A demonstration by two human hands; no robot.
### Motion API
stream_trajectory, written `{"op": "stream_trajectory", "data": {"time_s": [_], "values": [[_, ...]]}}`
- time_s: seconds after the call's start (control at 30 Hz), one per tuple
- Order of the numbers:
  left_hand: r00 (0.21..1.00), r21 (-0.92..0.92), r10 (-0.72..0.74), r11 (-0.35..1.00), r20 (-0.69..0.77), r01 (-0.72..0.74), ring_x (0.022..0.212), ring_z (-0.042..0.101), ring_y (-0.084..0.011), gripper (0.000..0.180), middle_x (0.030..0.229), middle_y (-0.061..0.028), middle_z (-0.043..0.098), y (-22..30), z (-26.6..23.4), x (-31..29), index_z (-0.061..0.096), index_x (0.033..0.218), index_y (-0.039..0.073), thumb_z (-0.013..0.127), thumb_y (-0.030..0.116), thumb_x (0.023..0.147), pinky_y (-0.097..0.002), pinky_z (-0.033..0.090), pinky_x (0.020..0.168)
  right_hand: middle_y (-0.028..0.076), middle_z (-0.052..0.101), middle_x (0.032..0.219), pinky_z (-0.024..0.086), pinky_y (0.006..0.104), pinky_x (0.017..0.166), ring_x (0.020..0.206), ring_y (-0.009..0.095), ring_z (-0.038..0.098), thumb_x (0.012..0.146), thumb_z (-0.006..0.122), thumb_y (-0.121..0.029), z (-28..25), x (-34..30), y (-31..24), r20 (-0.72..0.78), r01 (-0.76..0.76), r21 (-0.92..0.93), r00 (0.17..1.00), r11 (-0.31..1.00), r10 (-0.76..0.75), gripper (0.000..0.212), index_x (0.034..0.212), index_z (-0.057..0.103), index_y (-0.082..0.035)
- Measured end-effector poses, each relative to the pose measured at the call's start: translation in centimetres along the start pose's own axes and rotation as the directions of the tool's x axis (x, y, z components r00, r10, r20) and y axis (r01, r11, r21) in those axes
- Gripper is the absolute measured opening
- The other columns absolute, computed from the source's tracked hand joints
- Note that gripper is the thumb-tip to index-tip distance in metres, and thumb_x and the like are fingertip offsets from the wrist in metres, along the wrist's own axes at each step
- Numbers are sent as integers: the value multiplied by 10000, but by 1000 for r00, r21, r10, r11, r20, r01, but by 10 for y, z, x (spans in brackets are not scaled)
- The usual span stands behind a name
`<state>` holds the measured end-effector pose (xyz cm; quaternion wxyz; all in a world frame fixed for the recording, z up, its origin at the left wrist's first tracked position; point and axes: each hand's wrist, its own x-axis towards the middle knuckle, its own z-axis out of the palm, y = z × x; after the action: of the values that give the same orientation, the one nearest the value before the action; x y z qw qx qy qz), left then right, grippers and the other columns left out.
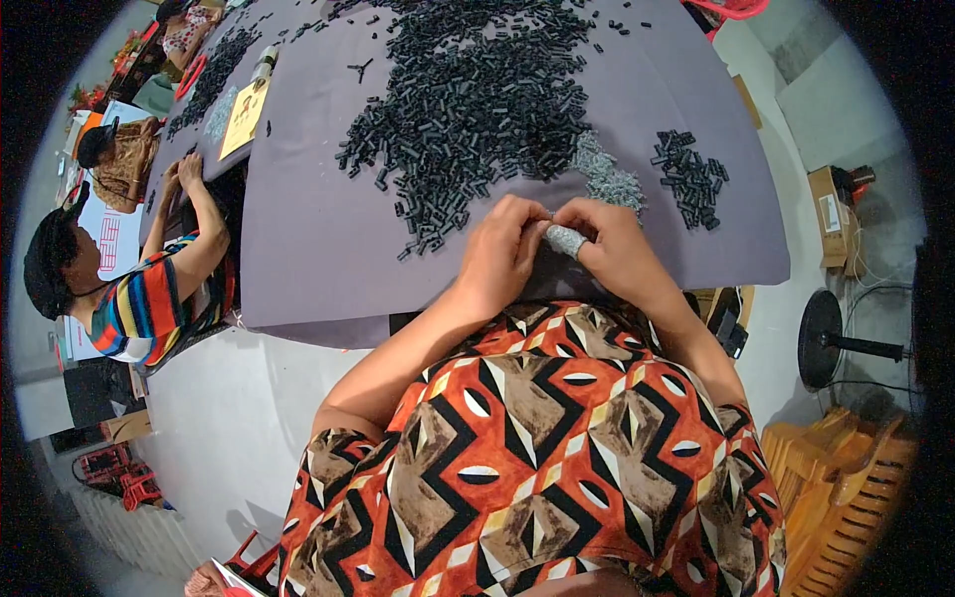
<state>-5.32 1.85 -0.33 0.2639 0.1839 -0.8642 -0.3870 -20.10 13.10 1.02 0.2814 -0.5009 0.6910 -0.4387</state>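
Close to the table's near edge, my left hand and my right hand meet with their fingertips pinched together. Whatever lies between the fingers is too small and too covered to make out. A pale grey wrap covers what looks like my right thumb. Just beyond my hands spreads a large heap of small black tubular pieces. A small pile of silvery metal bits touches the heap's right side, close to my right hand. Farther right lies a separate cluster of black pieces.
The grey-covered table ends just in front of my body. At the left, a person in a striped shirt works by a yellow sheet. On the right stand a cardboard box, a black fan and a wooden chair.
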Motion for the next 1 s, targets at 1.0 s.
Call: {"op": "stream_trajectory", "data": {"time_s": [1.0], "values": [[995, -15, 41, 999, -87, -42, 825, 578, -386, 84, 897, -186, 570, -6, 10, -5, 567, 971, 6, 591, 72, 926, -428, 461, 704, 168, 645, 853, 504, 429, 704, 804, 364, 641, 737, 630, -52, 9, -4, -3, -98, 72, -256, 990, 964, -100, 163, 892, 613, -6]]}}
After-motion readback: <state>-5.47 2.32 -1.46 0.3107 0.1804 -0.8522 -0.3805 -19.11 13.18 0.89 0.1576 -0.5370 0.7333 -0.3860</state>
